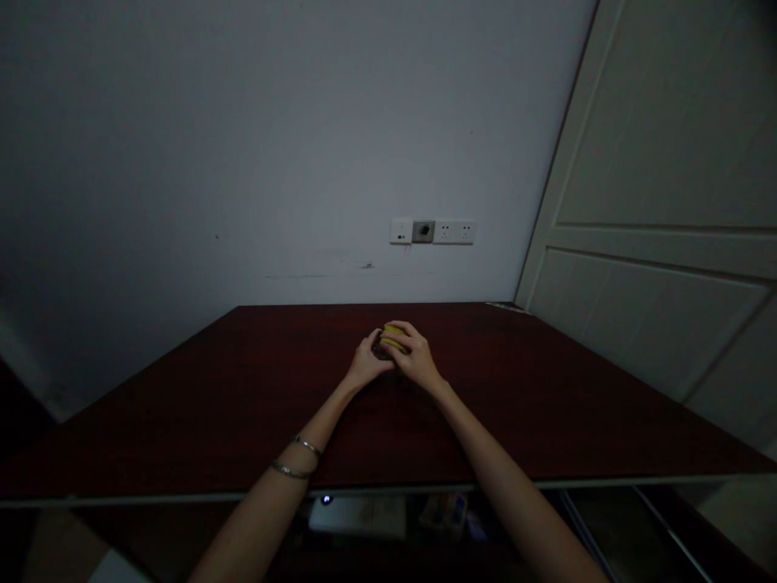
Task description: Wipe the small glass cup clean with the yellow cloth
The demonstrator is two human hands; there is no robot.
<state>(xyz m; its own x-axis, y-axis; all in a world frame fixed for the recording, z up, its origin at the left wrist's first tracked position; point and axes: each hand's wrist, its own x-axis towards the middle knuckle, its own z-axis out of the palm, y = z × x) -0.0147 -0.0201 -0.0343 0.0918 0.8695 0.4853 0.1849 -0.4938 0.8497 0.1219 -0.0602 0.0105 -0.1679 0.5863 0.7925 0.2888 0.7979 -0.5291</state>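
Note:
Both my hands meet at the middle of a dark red-brown table (243, 389). My right hand (416, 356) is curled over a small yellow object (393, 334), its fingers wrapped around the top of it. My left hand (366, 364) is closed against the same object from the left side, thumb and fingers pressed to it. Two thin bracelets (300, 457) sit on my left forearm. The room is dim, so the object's shape is hard to make out.
A white wall stands behind the table, with a row of wall sockets (433, 231). A white panelled door (661, 243) is at the right. Below the table's near edge lie a white box (358, 514) and some small items.

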